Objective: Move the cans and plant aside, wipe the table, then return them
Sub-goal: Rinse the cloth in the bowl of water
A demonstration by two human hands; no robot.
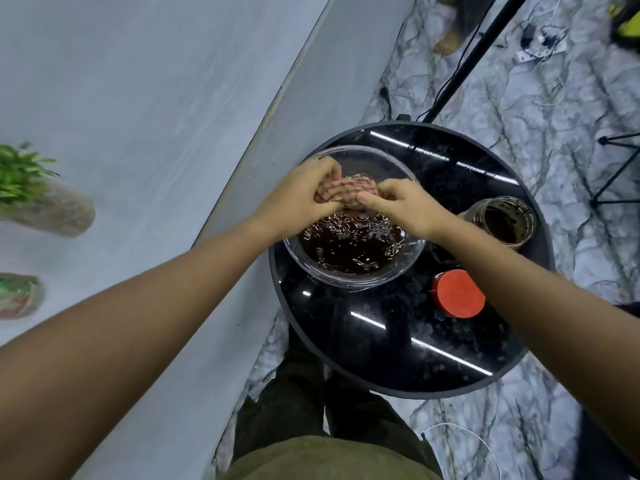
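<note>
Both my hands squeeze a wet red-and-white checked cloth over a glass bowl of water on a round black side table. My left hand grips the cloth's left end and my right hand its right end. The water below is rippled. On the large grey table at the left stand a potted plant and, nearer me, a can, both blurred at the frame's edge.
An open brown jar and its red lid lie on the black table right of the bowl. Tripod legs, cables and a power strip cross the marble floor behind. My legs stand between the two tables.
</note>
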